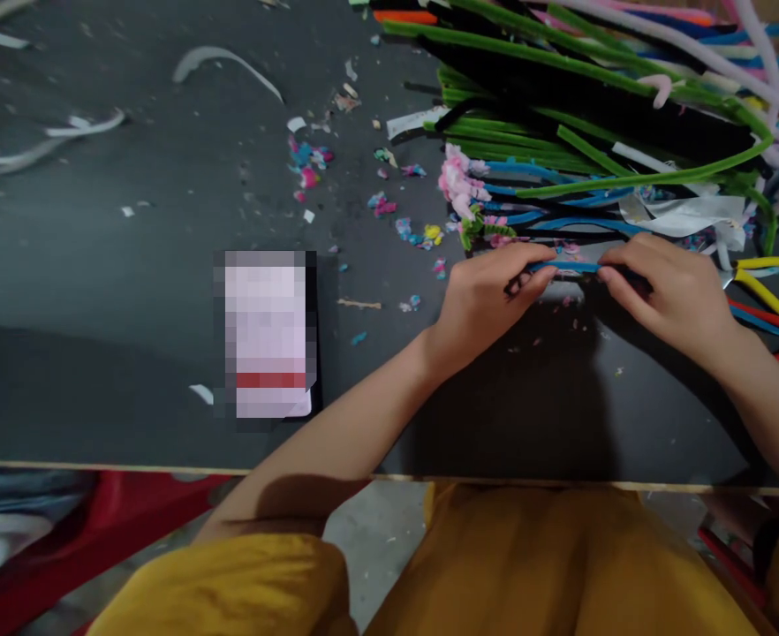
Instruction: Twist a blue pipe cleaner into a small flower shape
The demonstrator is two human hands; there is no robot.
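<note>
A blue pipe cleaner (576, 266) is stretched level between my two hands, just above the dark table. My left hand (486, 296) pinches its left part, with dark strands showing by the curled fingers. On the other side, the thumb and fingers of my right hand (671, 291) close on its right part. Just beyond lie several blue stems (528, 216) with a pink fuzzy tip (461, 179) at their left ends. Behind them is a pile of green pipe cleaners (502, 132). Scissors (774, 287) with yellow and red handles rest beside my right hand.
A phone (267, 331) with a blurred screen lies left of my left forearm. Small coloured fuzz scraps (382, 205) and white strips (227, 57) are scattered over the table (131, 371). A white crumpled strip (700, 216) lies on the stems. Red chairs stand below the table's front edge.
</note>
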